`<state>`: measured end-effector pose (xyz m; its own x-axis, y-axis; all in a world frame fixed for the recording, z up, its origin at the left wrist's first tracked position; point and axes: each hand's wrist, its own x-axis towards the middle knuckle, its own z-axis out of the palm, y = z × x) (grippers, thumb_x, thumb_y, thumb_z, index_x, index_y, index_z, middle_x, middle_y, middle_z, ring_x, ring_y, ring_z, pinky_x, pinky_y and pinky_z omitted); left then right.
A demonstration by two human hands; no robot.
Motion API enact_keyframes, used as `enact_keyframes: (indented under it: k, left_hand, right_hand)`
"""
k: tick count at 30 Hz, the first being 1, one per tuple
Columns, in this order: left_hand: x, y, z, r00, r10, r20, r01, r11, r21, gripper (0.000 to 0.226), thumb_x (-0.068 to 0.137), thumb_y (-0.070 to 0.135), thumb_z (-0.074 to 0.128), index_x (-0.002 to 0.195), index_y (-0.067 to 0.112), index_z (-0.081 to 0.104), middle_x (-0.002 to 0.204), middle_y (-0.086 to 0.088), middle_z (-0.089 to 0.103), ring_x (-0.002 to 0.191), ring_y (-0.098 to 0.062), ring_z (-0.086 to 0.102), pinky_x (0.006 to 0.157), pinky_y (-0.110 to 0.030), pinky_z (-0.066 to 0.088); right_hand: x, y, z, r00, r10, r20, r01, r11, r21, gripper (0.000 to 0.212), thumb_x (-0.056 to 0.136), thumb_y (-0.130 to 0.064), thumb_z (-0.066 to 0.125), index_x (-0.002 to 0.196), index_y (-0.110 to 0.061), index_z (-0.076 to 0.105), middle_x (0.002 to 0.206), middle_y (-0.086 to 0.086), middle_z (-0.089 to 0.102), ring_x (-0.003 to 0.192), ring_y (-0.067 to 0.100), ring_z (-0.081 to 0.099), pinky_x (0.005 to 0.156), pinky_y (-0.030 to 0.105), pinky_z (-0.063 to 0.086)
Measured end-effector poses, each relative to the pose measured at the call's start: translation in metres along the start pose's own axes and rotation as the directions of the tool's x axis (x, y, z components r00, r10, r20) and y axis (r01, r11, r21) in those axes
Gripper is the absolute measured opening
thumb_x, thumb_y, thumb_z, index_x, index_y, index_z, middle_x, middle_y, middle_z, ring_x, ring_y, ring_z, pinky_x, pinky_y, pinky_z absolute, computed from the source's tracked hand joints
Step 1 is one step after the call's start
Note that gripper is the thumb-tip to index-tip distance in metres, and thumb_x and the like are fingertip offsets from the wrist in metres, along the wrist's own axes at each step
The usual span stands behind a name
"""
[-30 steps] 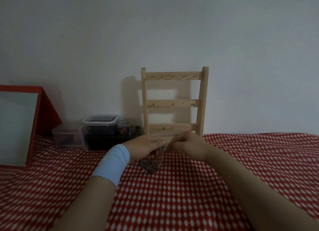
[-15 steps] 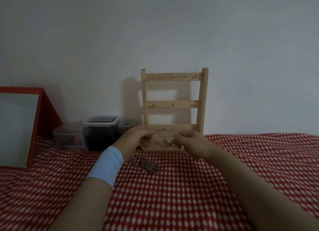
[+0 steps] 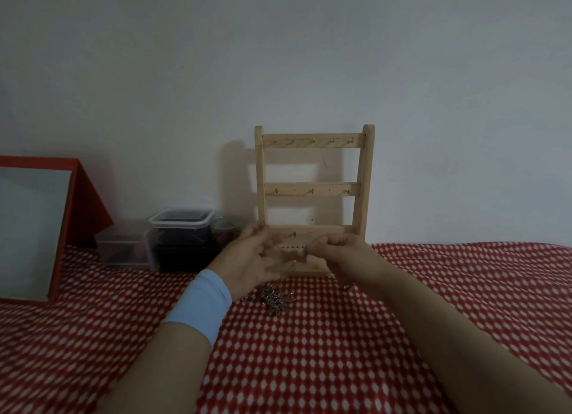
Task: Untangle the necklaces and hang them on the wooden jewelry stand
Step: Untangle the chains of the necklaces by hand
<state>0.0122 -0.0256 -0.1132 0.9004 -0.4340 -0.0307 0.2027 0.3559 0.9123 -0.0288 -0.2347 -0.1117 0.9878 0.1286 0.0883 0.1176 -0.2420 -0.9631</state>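
Hands are pulling wider apart now, left hand [image 3: 251,258] and right hand [image 3: 338,252] each pinching a thin chain [image 3: 297,252] stretched before the bottom rail of the wooden jewelry stand [image 3: 312,141], with the tangled pile [image 3: 276,300] lying underneath. Tugging harder is risking a tighter knot.

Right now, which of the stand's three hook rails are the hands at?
The bottom rail: the left hand and right hand overlap it; the others stand clear above.

We see from one head camera only: it looks forward, slightly down across the red white-dotted cloth [image 3: 309,367], facing the near pale wooden jewelry stand [image 3: 312,189].
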Motion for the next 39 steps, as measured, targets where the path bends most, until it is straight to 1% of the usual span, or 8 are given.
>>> enact_keyframes:
  k: [6, 10, 15, 20, 28, 34, 36, 39]
  left_hand:
    - [-0.003, -0.008, 0.008, 0.982, -0.177, 0.064, 0.112, 0.822, 0.558, 0.072, 0.078, 0.007, 0.078, 0.134, 0.033, 0.04, 0.129, -0.009, 0.056, 0.109, -0.03, 0.064, 0.087, -0.04, 0.057]
    - [0.001, 0.004, 0.007, 0.999, -0.006, -0.034, 0.033, 0.478, 0.878, 0.037, 0.084, -0.001, 0.065, 0.109, 0.026, 0.059, 0.112, -0.004, 0.059, 0.098, -0.021, 0.061, 0.075, -0.029, 0.056]
    - [-0.003, 0.024, 0.001, 0.998, 0.021, -0.063, 0.055, 0.268, 0.962, 0.029, 0.086, -0.003, 0.06, 0.081, 0.024, 0.071, 0.099, 0.004, 0.066, 0.104, -0.016, 0.059, 0.101, -0.031, 0.045]
    - [-0.009, 0.035, 0.001, 0.988, -0.011, -0.152, 0.152, 0.173, 0.973, 0.037, 0.087, -0.004, 0.048, 0.068, 0.02, 0.07, 0.073, 0.008, 0.063, 0.073, -0.008, 0.055, 0.067, -0.019, 0.044]
    - [-0.01, 0.036, -0.01, 0.976, -0.016, -0.219, 0.216, -0.124, 0.969, 0.028, 0.093, 0.019, 0.052, 0.109, 0.006, 0.071, 0.115, -0.012, 0.069, 0.107, -0.026, 0.065, 0.084, -0.029, 0.05]
    - [-0.009, 0.023, 0.014, 0.997, -0.082, -0.008, 0.011, 0.043, 0.999, 0.033, 0.091, 0.027, 0.059, 0.124, 0.023, 0.065, 0.129, 0.005, 0.061, 0.119, -0.014, 0.056, 0.107, -0.03, 0.04]
    - [-0.009, 0.013, 0.025, 0.992, -0.05, 0.116, -0.105, 0.186, 0.977, 0.034, 0.089, 0.03, 0.065, 0.123, 0.026, 0.065, 0.119, 0.008, 0.067, 0.11, -0.009, 0.06, 0.098, -0.023, 0.043]
    - [-0.005, -0.006, 0.03, 0.988, 0.005, 0.151, -0.141, 0.394, 0.908, 0.024, 0.087, 0.02, 0.069, 0.108, 0.03, 0.066, 0.086, 0.005, 0.073, 0.092, -0.014, 0.069, 0.089, -0.025, 0.051]
  right_hand:
    - [0.0, -0.001, 0.003, 1.0, -0.017, 0.014, 0.017, 1.0, 0.023, 0.033, 0.105, -0.033, 0.052, 0.097, -0.006, 0.069, 0.064, -0.012, 0.067, 0.044, 0.008, 0.032, 0.043, 0.022, 0.027]
    - [0.0, 0.001, 0.0, 0.999, 0.039, 0.023, -0.039, 0.999, -0.025, 0.041, 0.103, -0.04, 0.055, 0.1, -0.001, 0.068, 0.057, -0.012, 0.065, 0.041, 0.007, 0.036, 0.042, 0.021, 0.028]
    - [0.002, 0.0, 0.002, 0.999, 0.009, 0.037, 0.005, 0.931, -0.366, 0.02, 0.088, -0.033, 0.076, 0.086, -0.013, 0.077, 0.081, -0.01, 0.076, 0.076, -0.001, 0.07, 0.069, 0.014, 0.046]
    - [0.003, -0.001, 0.003, 0.997, 0.042, 0.072, 0.001, 0.858, -0.514, 0.02, 0.091, -0.038, 0.073, 0.084, -0.019, 0.073, 0.089, -0.005, 0.073, 0.084, 0.005, 0.066, 0.07, 0.017, 0.046]
    - [0.005, 0.0, 0.008, 0.994, 0.068, 0.088, -0.009, 0.838, -0.546, 0.02, 0.097, -0.035, 0.065, 0.102, -0.023, 0.079, 0.092, -0.017, 0.069, 0.089, 0.0, 0.061, 0.068, 0.013, 0.042]
    - [0.006, 0.002, 0.006, 0.999, -0.017, 0.042, 0.034, 0.899, -0.436, 0.025, 0.097, -0.032, 0.066, 0.09, -0.015, 0.083, 0.081, 0.004, 0.075, 0.067, 0.011, 0.061, 0.061, 0.015, 0.051]
    - [0.008, 0.004, 0.006, 0.998, -0.057, -0.005, 0.049, 0.897, -0.439, 0.03, 0.095, -0.029, 0.067, 0.075, -0.011, 0.08, 0.064, 0.008, 0.065, 0.058, 0.018, 0.051, 0.059, 0.028, 0.049]
    - [0.008, 0.005, 0.005, 0.987, -0.118, -0.114, 0.056, 0.896, -0.441, 0.023, 0.093, -0.029, 0.069, 0.073, -0.024, 0.081, 0.069, -0.005, 0.075, 0.067, 0.023, 0.069, 0.068, 0.037, 0.06]
